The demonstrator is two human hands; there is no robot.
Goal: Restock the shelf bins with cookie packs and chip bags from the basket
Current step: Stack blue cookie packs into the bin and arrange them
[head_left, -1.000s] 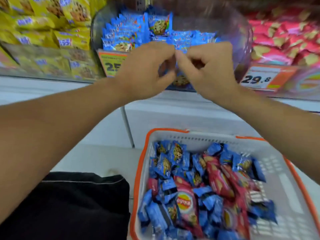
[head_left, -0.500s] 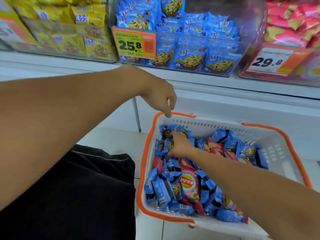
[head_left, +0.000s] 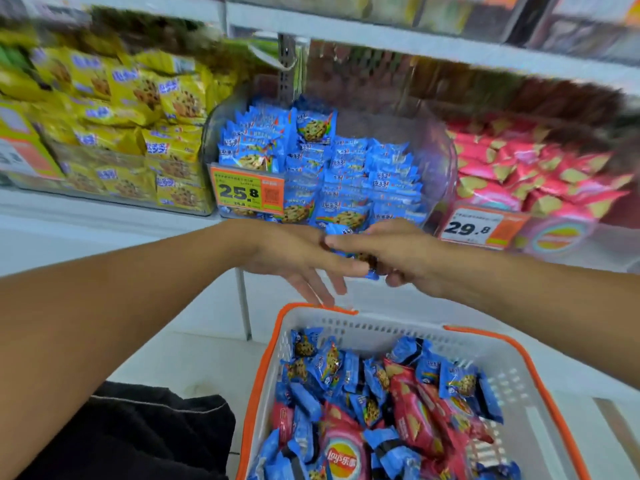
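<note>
We had our right hand (head_left: 408,254) raised between the basket (head_left: 346,323) and the shelf, its fingers (head_left: 394,280) curled round a blue cookie pack (head_left: 360,259), gripping it so that it could go up into the bin. Our left hand (head_left: 298,258) met it there with fingers (head_left: 325,289) straight and loose, holding nothing; they lay against the pack, we judged to steady or turn it before stocking. The pack hung just below the front edge of the clear bin of blue cookie packs (head_left: 322,168), the one with the 25.8 price tag (head_left: 247,190) at its front left corner, which marked it as the matching place. The basket sat under our hands, piled with more blue packs and red chip bags (head_left: 412,414), so plenty was left to move. Yellow packs (head_left: 138,116) filled the bin to the left and pink packs (head_left: 526,174) the one to the right.
</note>
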